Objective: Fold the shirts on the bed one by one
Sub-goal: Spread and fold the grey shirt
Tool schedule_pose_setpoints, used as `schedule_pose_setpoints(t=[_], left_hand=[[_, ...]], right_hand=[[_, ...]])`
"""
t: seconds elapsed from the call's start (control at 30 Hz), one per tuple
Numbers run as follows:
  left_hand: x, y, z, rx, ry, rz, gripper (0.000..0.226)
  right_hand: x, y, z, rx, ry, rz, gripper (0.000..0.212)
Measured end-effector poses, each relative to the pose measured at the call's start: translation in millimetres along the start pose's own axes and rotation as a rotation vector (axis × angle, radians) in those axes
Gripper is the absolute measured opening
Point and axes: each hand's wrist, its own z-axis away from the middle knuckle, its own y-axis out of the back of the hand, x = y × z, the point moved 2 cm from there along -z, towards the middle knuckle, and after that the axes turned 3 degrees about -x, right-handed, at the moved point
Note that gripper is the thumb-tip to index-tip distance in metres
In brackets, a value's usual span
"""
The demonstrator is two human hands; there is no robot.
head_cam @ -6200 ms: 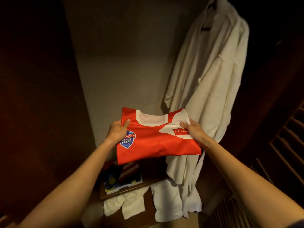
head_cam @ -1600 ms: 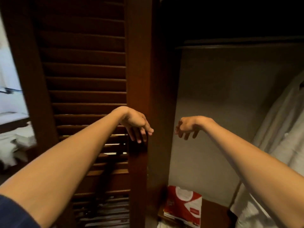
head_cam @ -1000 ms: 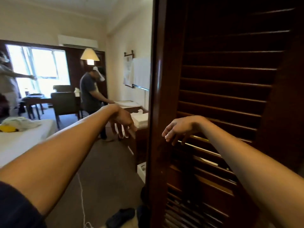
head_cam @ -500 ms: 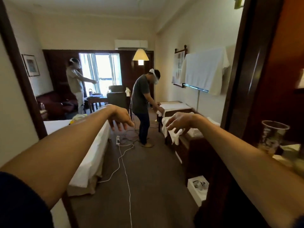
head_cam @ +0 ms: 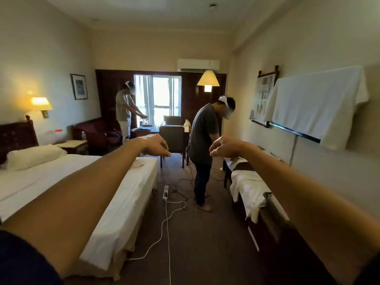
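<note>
Both arms reach out at mid-frame, the left hand (head_cam: 157, 145) and right hand (head_cam: 223, 147) hanging with loosely curled fingers and holding nothing. The bed (head_cam: 86, 194) with its white sheet fills the left of the frame, and a pale crumpled garment (head_cam: 137, 163) — too small to identify — lies near its far corner, just below the left hand. Two people stand further back — one right of centre beside a chair (head_cam: 172, 138), one by the window (head_cam: 157, 95) — and a white cable (head_cam: 167, 229) trails across the dark carpet at lower centre.

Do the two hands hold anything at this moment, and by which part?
Nothing is held: the left hand and right hand hang empty.
</note>
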Motion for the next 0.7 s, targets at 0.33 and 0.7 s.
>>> schedule_pose_setpoints(t=[0.33,0.7], left_hand=[[-106.0,7.9,-175.8,0.036,0.125,0.009,0.035],[-270.0,40.3,-435.8,0.013,0.203,0.085,0.022]], right_hand=[[12.3,-17.4,-239.6,0.009,0.179,0.088,0.032],[34.6,-22.5,-544.9,0.045,0.189,0.045,0.025]])
